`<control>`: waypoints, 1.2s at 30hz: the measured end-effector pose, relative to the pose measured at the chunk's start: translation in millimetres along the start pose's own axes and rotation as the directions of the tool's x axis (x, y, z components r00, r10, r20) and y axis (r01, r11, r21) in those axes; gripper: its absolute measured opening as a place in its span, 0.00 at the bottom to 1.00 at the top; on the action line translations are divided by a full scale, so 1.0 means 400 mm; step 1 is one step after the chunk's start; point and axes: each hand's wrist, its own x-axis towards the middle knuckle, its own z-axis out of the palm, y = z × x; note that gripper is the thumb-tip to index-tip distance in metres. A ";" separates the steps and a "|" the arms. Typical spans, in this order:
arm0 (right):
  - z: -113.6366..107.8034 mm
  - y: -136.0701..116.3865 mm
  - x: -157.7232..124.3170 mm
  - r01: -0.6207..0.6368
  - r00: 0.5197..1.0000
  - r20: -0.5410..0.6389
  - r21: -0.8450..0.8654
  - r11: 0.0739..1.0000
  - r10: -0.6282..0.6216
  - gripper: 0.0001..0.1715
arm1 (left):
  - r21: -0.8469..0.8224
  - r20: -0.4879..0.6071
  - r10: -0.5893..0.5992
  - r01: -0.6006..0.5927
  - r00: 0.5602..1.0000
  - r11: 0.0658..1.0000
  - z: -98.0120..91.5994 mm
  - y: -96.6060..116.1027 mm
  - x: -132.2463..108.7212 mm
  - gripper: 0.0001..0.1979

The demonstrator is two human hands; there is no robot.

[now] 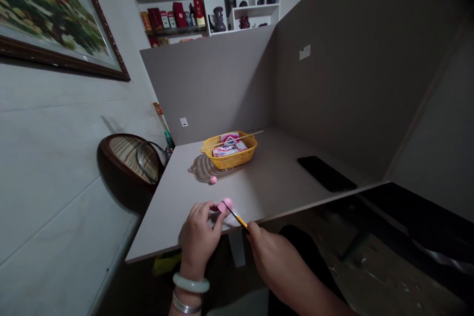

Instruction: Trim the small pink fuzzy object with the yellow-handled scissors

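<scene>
Near the front edge of the table, my left hand [202,227] pinches a small pink piece [221,207] between thumb and fingers. A rounder pink lump [228,202] sits right against it; I cannot tell whether the two are joined. My right hand [268,252] is closed around the orange handle of a slim tool [241,220] with a dark shaft. The tool's tip touches or lies just over the pink piece; its exact shape is too small to make out. Beneath lies something whitish and crumpled [233,219]. Farther back rests a small pink ball [213,180].
A yellow plastic basket [234,160] holding pink-and-white packets stands farther back, with a thin stick [255,133] across its rim. A flat black object [326,174] lies at the right. Grey partitions [222,79] border the table [163,212] behind and at right.
</scene>
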 end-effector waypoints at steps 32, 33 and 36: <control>0.020 0.035 -0.030 0.121 0.970 -0.211 -0.010 0.993 -0.120 0.32 | 0.061 -0.077 0.003 0.002 0.997 0.998 0.012 0.020 -0.007 0.08; 0.021 0.031 -0.022 0.113 0.969 -0.217 -0.032 0.993 -0.117 0.33 | 0.059 -0.073 0.005 -0.001 0.997 0.998 0.013 0.020 -0.007 0.07; 0.024 0.016 0.007 0.107 0.965 -0.233 -0.076 0.991 -0.122 0.34 | 0.059 -0.073 0.020 -0.015 0.997 0.998 0.013 0.020 -0.006 0.06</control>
